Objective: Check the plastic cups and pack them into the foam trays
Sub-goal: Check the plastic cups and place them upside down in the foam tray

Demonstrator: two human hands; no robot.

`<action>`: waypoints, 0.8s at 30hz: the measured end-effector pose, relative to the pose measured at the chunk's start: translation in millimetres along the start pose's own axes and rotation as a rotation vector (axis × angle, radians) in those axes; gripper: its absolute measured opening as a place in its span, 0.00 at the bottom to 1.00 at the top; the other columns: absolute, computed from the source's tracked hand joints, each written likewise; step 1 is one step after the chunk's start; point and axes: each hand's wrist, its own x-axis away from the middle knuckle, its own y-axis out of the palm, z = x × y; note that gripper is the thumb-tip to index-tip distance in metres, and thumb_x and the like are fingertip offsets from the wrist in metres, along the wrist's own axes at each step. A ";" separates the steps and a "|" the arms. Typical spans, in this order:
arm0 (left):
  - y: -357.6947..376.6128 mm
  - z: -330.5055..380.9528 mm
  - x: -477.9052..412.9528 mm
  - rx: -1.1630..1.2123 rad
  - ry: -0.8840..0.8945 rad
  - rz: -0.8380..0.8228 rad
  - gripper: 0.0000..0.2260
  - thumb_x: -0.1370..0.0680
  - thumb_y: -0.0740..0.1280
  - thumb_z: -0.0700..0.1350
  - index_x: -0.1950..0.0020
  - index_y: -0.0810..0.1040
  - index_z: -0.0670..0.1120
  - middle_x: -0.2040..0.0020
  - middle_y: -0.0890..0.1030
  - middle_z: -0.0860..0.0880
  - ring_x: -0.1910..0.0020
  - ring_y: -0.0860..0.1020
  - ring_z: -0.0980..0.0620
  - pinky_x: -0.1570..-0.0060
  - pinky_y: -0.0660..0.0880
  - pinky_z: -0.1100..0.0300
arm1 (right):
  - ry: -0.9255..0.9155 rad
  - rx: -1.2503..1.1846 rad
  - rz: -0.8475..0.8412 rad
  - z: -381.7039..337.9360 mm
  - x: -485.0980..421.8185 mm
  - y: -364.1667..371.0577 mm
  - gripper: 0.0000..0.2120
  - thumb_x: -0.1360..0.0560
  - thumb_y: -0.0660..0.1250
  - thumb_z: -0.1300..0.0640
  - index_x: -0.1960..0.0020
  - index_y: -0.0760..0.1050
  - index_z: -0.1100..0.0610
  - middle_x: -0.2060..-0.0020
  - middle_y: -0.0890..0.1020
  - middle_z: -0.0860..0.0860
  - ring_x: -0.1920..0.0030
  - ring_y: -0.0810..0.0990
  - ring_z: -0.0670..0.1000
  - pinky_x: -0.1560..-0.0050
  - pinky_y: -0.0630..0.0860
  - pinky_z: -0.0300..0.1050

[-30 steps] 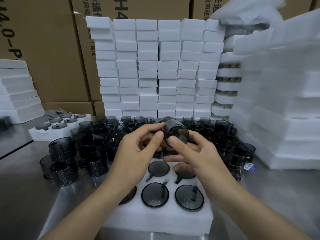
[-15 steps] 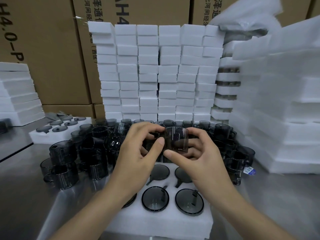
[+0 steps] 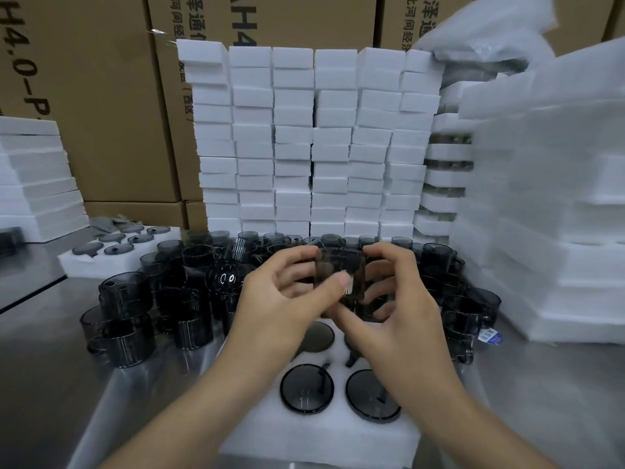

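Both hands meet at the middle of my feed, sharing one smoky grey plastic cup [image 3: 340,272]. My left hand [image 3: 280,299] pinches it from its side, thumb pressed flat on the near wall and forefinger curled over the top edge. My right hand [image 3: 402,316] grips the other side, thumb hooked under the lower edge and fingers wrapped behind. The cup sits side-on to me, raised between the fingertips and touching nothing else. Directly under the hands and wrists lies a white foam tray [image 3: 321,434]. Two packed cups [image 3: 306,388] show round dark faces in the pockets nearest me, between the forearms. Two more pockets under the palms look filled, though the hands cover most of them. Left of the left hand stands a crowd of loose cups [image 3: 135,316] on the steel table [image 3: 44,384], and the crowd runs on behind the fingers. More loose ones [image 3: 473,309] stand just right of the right hand, with a small blue label [image 3: 489,334] beside them. Beyond the hands rises a wall of stacked foam blocks [image 3: 294,147], with cardboard cartons [image 3: 111,113] behind it. Far left of the left hand sits a second filled tray [image 3: 84,262], and well right of the right hand a tall foam stack [image 3: 558,198] leans in.
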 end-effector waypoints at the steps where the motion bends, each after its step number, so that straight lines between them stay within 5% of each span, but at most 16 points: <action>1: 0.0 2.3 -0.4 0.118 -0.064 -0.052 0.21 0.29 0.78 0.49 0.36 0.84 0.47 0.45 0.90 0.48 0.47 0.89 0.48 0.53 0.84 0.61 | 0.013 -0.034 0.000 -1.1 -0.7 -0.1 0.32 0.32 0.79 0.35 0.32 0.69 0.34 0.43 0.79 0.40 0.46 0.81 0.47 0.53 0.79 0.41; 4: 0.0 8.2 -1.1 0.438 -0.249 -0.176 0.14 0.27 0.75 0.50 0.45 0.90 0.46 0.46 0.88 0.44 0.52 0.87 0.51 0.56 0.83 0.60 | 0.032 -0.151 -0.036 -3.2 -2.1 -1.6 0.32 0.31 0.81 0.40 0.30 0.72 0.38 0.36 0.78 0.41 0.37 0.80 0.47 0.47 0.81 0.48; 7: -0.8 8.4 -2.4 0.617 -0.345 -0.221 0.17 0.32 0.78 0.52 0.47 0.90 0.46 0.48 0.87 0.44 0.55 0.85 0.51 0.55 0.83 0.58 | 0.042 -0.294 -0.073 -6.2 -3.0 -4.3 0.29 0.29 0.82 0.46 0.30 0.76 0.43 0.35 0.81 0.45 0.35 0.81 0.51 0.47 0.82 0.49; 10: -0.3 8.1 -2.7 0.692 -0.376 -0.237 0.21 0.33 0.79 0.52 0.45 0.89 0.44 0.47 0.86 0.42 0.56 0.84 0.50 0.56 0.83 0.58 | 0.036 -0.377 -0.074 -10.6 -5.3 -6.2 0.27 0.28 0.81 0.49 0.31 0.77 0.43 0.38 0.84 0.46 0.39 0.83 0.52 0.52 0.80 0.40; 16: -1.2 4.9 -2.5 0.696 -0.347 -0.276 0.17 0.30 0.77 0.50 0.45 0.89 0.42 0.44 0.86 0.42 0.50 0.86 0.48 0.50 0.84 0.57 | -0.003 -0.374 -0.097 -9.6 -10.1 -9.7 0.24 0.24 0.80 0.54 0.30 0.78 0.46 0.37 0.84 0.48 0.34 0.82 0.54 0.41 0.81 0.56; 20: 0.4 0.7 2.0 0.256 0.005 -0.101 0.20 0.24 0.75 0.56 0.34 0.86 0.51 0.37 0.87 0.50 0.36 0.85 0.51 0.40 0.83 0.55 | -0.062 -0.208 -0.059 -6.2 -11.8 -13.3 0.24 0.25 0.80 0.50 0.32 0.77 0.40 0.37 0.82 0.42 0.33 0.80 0.48 0.37 0.77 0.40; 24: 2.9 -4.2 7.6 -0.138 0.228 0.068 0.25 0.31 0.80 0.61 0.35 0.84 0.58 0.41 0.87 0.57 0.40 0.85 0.57 0.48 0.83 0.62 | -0.153 -0.028 -0.037 -0.3 -9.0 -9.9 0.24 0.25 0.78 0.48 0.32 0.76 0.44 0.40 0.79 0.39 0.35 0.79 0.47 0.37 0.74 0.35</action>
